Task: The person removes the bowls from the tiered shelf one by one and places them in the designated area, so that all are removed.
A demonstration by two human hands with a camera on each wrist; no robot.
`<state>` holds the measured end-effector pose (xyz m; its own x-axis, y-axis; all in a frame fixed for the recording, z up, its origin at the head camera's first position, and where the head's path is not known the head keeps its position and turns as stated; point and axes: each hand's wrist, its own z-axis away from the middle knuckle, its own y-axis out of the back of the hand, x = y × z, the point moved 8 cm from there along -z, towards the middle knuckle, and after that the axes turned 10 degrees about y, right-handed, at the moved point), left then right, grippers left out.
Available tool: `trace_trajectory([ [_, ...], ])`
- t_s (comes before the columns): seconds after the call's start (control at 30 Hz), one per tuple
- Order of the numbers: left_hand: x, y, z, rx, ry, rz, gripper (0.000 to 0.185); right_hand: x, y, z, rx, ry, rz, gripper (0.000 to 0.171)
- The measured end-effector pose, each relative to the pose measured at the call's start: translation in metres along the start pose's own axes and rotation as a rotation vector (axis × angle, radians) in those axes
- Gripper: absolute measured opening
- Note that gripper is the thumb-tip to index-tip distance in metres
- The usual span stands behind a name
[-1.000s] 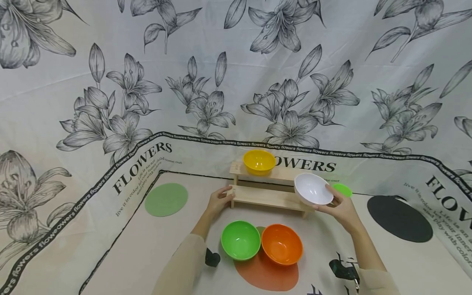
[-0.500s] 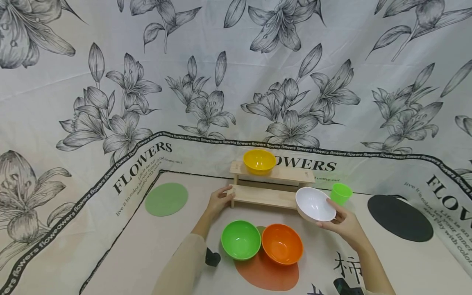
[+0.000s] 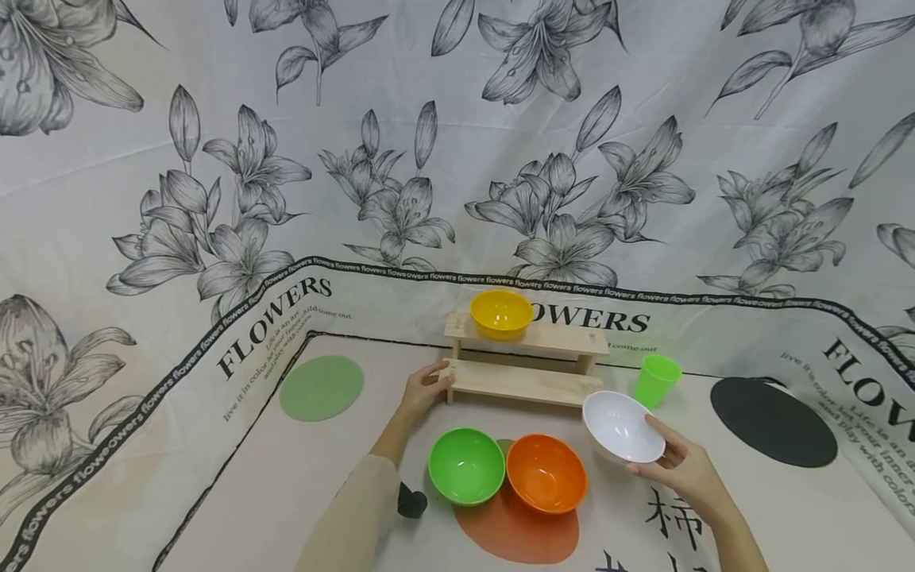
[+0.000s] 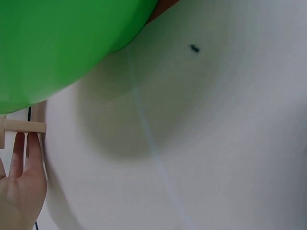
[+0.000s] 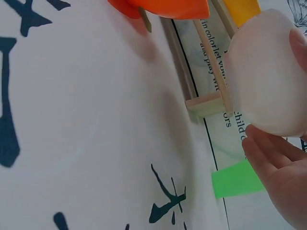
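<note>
My right hand [image 3: 661, 457] holds a white bowl [image 3: 622, 425] tilted a little above the table, thumb on the rim and fingers underneath; the right wrist view shows the white bowl [image 5: 268, 81] close up over my palm. It hangs in front of the right end of a two-step wooden rack [image 3: 525, 381]. My left hand [image 3: 434, 378] rests straight fingers [image 4: 29, 158] against the left end of the rack's lower step [image 4: 24, 126]. A yellow bowl [image 3: 502, 312] sits on the top step. A green bowl [image 3: 466, 465] and an orange bowl [image 3: 546, 473] stand side by side in front.
A green cup [image 3: 656, 380] stands to the right of the rack. Flat round mats lie on the table: green [image 3: 322, 387] at left, black [image 3: 774, 411] at right, orange [image 3: 516, 534] under the orange bowl. A flower-print cloth covers table and backdrop.
My right hand has carried the white bowl down and toward me, from beside the rack's right end to low over the table, uncovering the green cup. The left hand has stayed on the rack.
</note>
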<state>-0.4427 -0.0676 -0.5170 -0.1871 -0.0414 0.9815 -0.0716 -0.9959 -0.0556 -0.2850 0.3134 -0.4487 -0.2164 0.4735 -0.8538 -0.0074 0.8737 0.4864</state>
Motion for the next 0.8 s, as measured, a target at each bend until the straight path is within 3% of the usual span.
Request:
trace_trajectory([
  [0.27, -0.002, 0.001, 0.001, 0.010, 0.000, 0.015, 0.046, 0.013, -0.004, 0.011, -0.023, -0.055, 0.052, 0.086],
  [0.37, 0.005, -0.001, 0.008, -0.008, -0.003, 0.020, 0.047, 0.015, -0.004, 0.014, -0.036, -0.072, 0.072, 0.086],
  [0.53, 0.006, -0.001, 0.008, -0.003, 0.005, 0.009, 0.046, 0.016, -0.004, 0.018, -0.061, -0.031, 0.005, 0.085],
  [0.6, -0.001, 0.000, 0.002, 0.010, 0.003, 0.003, 0.046, 0.017, -0.005, 0.019, -0.079, -0.025, -0.019, 0.085],
  [0.8, -0.001, 0.000, 0.002, 0.007, -0.007, -0.008, 0.047, 0.025, -0.010, 0.022, -0.153, -0.077, -0.004, 0.086],
])
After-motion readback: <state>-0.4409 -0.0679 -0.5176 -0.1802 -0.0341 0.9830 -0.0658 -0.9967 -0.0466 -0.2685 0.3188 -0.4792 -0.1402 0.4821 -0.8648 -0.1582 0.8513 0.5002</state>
